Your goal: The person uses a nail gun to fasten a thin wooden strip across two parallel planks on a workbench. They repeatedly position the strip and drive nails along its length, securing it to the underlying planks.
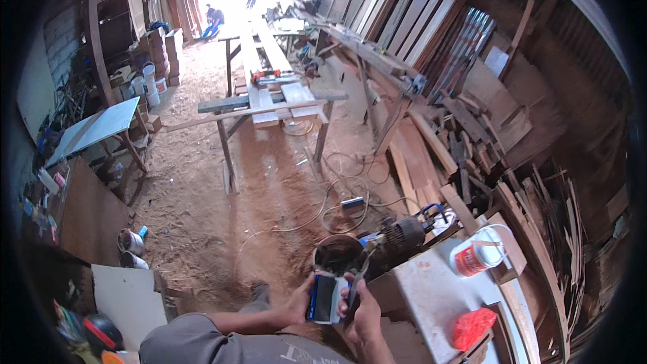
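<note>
Low in the middle, in front of my body, a flat rectangular box (325, 298) shows blue edges, a dark face and a pale lower corner. My left hand (298, 305) grips its left side. At its right edge is my right hand (364, 311), fingers curled round a dark, narrow thing (354, 295) whose kind I cannot make out. Just beyond the hands stands a round container (337, 251) with a dark inside. A motor with a finned grey body (404, 234) sits to the right of it.
A pale worktop (426, 300) at the right carries a white bucket (476, 256) and a red plastic bag (474, 327). Cable (283, 230) loops over the dusty floor. Ahead, planks (269, 98) lie across trestles. Timber scraps (472, 141) crowd the right; a distant person (213, 21) sits far left.
</note>
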The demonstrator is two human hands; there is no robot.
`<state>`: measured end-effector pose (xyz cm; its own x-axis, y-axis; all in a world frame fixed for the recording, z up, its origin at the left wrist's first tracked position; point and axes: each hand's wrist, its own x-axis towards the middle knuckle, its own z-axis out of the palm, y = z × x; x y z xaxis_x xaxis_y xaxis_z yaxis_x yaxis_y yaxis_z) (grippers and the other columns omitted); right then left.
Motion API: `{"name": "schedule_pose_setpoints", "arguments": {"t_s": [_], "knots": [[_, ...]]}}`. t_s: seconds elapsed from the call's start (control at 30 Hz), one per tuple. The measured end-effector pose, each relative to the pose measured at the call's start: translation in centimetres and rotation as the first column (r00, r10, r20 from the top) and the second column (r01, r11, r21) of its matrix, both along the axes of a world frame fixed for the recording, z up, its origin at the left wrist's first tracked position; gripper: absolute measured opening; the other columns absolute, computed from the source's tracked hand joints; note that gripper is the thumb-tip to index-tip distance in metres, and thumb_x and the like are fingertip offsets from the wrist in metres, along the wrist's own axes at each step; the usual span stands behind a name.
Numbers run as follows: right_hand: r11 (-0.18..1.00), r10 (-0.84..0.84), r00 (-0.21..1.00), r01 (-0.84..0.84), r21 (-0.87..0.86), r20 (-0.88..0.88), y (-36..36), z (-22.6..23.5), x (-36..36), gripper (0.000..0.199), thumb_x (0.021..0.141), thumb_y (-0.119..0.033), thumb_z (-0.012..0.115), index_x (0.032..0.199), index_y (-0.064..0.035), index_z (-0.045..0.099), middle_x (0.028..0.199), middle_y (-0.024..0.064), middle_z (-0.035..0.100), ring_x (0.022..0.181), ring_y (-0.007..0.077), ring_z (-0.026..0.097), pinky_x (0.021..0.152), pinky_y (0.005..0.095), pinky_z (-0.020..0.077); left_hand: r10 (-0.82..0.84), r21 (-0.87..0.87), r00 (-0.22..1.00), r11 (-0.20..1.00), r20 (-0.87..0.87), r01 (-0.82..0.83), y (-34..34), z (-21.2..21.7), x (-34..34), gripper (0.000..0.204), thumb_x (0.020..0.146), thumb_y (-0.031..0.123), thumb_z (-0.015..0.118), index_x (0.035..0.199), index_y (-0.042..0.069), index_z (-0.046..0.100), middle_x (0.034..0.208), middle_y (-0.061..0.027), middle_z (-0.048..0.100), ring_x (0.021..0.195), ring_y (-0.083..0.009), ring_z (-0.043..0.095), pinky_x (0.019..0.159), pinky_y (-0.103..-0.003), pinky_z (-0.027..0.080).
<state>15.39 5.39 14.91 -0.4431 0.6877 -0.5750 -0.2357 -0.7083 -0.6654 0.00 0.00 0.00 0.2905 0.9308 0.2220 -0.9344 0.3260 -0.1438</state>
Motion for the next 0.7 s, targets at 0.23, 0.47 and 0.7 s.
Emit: {"name": "schedule_pose_setpoints", "arguments": {"t_s": [0.23, 0.47, 0.7], "knots": [[0.986, 0.019, 0.997, -0.031, 0.162, 0.077, 7.2, -0.2, -17.7, 0.041, 0.115, -0.036, 0.068, 0.144, -0.0065, 0.063, 0.085, -0.0006, 0.061, 0.059, 0.0100, 0.048, 0.055, 0.0290, 0.0403, 0.114, -0.264, 0.870, 0.927, -0.479, -0.267, 3.2, 3.8, -20.9, 0.092, 0.111, 0.081, 0.035, 0.162, 0.007, 0.054, 0.150, -0.0199, 0.069, 0.134, -0.0396, 0.071, 0.119, -0.059, 0.054], [0.998, 0.045, 0.990, -0.050, 0.035, 0.131, 15.0, -4.5, -21.0, 0.035, 0.116, -0.036, 0.066, 0.135, -0.0066, 0.066, 0.080, -0.0002, 0.058, 0.059, 0.0106, 0.049, 0.054, 0.0296, 0.0393, 0.206, -0.318, 0.878, 0.876, -0.433, -0.362, 10.1, 2.4, -27.7, 0.086, 0.114, 0.076, 0.034, 0.159, 0.007, 0.057, 0.148, -0.0209, 0.071, 0.135, -0.0413, 0.071, 0.117, -0.061, 0.055], [0.932, -0.230, 0.972, 0.233, -0.278, 0.042, 27.4, -13.8, -23.9, 0.031, 0.119, -0.039, 0.058, 0.125, -0.0097, 0.066, 0.082, 0.0014, 0.059, 0.063, 0.0137, 0.053, 0.054, 0.0308, 0.0435, -0.010, -0.541, 0.838, 0.768, -0.545, -0.342, 25.6, 3.0, -32.2, 0.074, 0.117, 0.070, 0.037, 0.154, 0.012, 0.063, 0.144, -0.0161, 0.074, 0.129, -0.0374, 0.073, 0.116, -0.061, 0.056]]}}
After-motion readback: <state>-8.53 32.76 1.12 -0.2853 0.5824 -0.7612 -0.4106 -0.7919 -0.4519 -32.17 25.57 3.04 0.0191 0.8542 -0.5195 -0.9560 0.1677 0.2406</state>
